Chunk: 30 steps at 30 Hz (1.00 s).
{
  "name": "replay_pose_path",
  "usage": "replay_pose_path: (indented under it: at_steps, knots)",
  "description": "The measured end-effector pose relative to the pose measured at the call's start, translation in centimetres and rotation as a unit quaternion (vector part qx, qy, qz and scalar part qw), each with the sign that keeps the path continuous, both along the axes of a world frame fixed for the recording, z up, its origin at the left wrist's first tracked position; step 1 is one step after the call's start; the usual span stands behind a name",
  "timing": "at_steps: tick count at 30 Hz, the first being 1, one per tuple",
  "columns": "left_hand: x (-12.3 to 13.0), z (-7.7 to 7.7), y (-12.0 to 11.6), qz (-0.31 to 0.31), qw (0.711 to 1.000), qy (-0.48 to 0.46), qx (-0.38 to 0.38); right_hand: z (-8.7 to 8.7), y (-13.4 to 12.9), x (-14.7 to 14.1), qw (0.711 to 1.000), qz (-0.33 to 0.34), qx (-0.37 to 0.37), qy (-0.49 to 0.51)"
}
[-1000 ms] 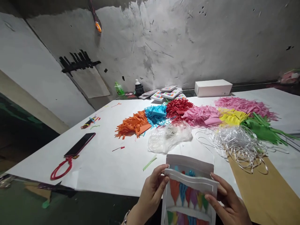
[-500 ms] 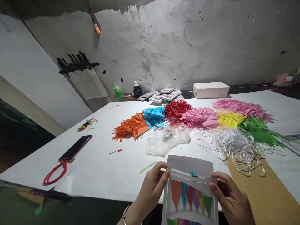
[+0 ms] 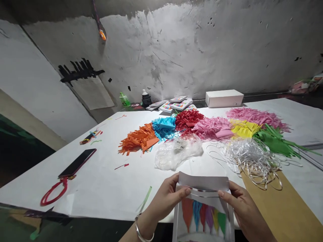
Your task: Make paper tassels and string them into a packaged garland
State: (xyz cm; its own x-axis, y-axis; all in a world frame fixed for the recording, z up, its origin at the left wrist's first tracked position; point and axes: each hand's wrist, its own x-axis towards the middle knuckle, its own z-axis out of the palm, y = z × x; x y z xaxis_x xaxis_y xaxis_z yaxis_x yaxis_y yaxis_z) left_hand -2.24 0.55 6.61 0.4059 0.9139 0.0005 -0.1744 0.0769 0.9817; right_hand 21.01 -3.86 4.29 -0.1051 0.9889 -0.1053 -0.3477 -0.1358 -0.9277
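A flat white packet [image 3: 204, 233], printed with a row of coloured tassels, is held upright at the table's front edge. At its upper left edge my left hand [image 3: 169, 196] grips it, thumb across the front. My right hand [image 3: 243, 205] pinches the upper right edge the same way. Above the thumbs, the packet's plain grey-white flap [image 3: 203, 181] stands up, bending along a shiny strip. A clear plastic bag [image 3: 178, 153] lies just beyond the packet. A silver bangle [image 3: 141, 230] circles my left wrist.
Fringed paper bundles in orange [image 3: 137, 139], blue [image 3: 164, 126], red [image 3: 189, 120], pink [image 3: 213, 128], yellow [image 3: 244, 127] and green [image 3: 274, 141] line the table. White string [image 3: 252, 156] lies on brown card [image 3: 285, 201]. A phone [image 3: 77, 163] is left; similar packets [image 3: 180, 105] and a white box [image 3: 224, 99] stand behind.
Both thumbs have moved inward over the packet's front, near the strip. The flap has tipped, and the blue bit seen at the opening no longer shows. The view has shifted slightly.
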Motion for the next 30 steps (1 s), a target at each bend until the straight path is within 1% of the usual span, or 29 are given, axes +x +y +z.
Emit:
replay_pose_path:
  at_steps: [1,2,4,6,8,9,11,13,16,17,18,19,22,23,25,27,28,30]
  knots:
    - [0.2,0.1,0.0,-0.013,1.000,-0.001,-0.008,0.1,0.0,-0.2,1.000,0.005,-0.002,0.014]
    - [0.3,0.1,0.0,-0.004,1.000,-0.002,-0.005,0.2,0.1,-0.5,0.999,0.006,-0.012,0.029]
    - [0.8,-0.1,0.0,0.055,0.998,0.003,0.024,0.4,0.0,-1.3,0.998,-0.011,-0.041,0.054]
    - [1.2,-0.3,-0.2,0.104,0.993,0.011,0.060,0.8,0.0,-2.1,0.995,-0.053,-0.061,0.066]
    - [1.5,-0.4,-0.2,0.118,0.990,0.010,0.081,1.1,0.0,-2.5,0.990,-0.104,-0.062,0.066]
    - [1.7,-0.5,-0.2,0.121,0.989,0.004,0.082,1.3,0.1,-2.6,0.989,-0.118,-0.060,0.066]
    - [1.8,-0.3,-0.1,0.132,0.989,-0.013,0.071,1.7,0.3,-2.6,0.989,-0.111,-0.065,0.075]
    - [1.9,-0.1,0.0,0.128,0.991,-0.036,0.028,2.1,0.6,-2.7,0.989,-0.088,-0.077,0.093]
    - [2.1,0.4,0.2,0.073,0.993,-0.066,-0.061,2.4,1.1,-2.9,0.988,-0.066,-0.089,0.103]
    - [2.1,0.5,0.3,0.059,0.993,-0.067,-0.074,2.3,1.4,-2.9,0.989,-0.061,-0.087,0.100]
    - [2.2,0.6,0.4,0.056,0.994,-0.060,-0.070,2.2,1.6,-2.9,0.991,-0.056,-0.083,0.092]
    - [2.2,0.8,0.5,0.066,0.996,-0.046,-0.051,2.1,1.9,-2.7,0.992,-0.056,-0.076,0.081]
    - [2.4,2.1,1.1,0.113,0.992,0.005,0.060,2.5,2.8,-1.9,0.996,-0.078,-0.020,0.031]
    - [2.5,2.8,1.4,0.123,0.987,0.009,0.099,3.0,3.1,-1.6,0.996,-0.087,0.014,0.017]
    - [2.6,4.4,2.0,0.126,0.979,-0.012,0.159,4.3,3.8,-0.9,0.990,-0.102,0.097,-0.004]
    - [2.7,5.7,2.8,0.128,0.972,-0.046,0.191,5.7,4.6,-0.4,0.976,-0.119,0.180,-0.036]
    - [2.8,6.1,3.2,0.130,0.969,-0.058,0.200,6.2,5.1,-0.2,0.966,-0.125,0.216,-0.059]
    - [3.0,6.4,4.1,0.130,0.967,-0.067,0.210,6.8,6.1,0.2,0.948,-0.129,0.272,-0.107]
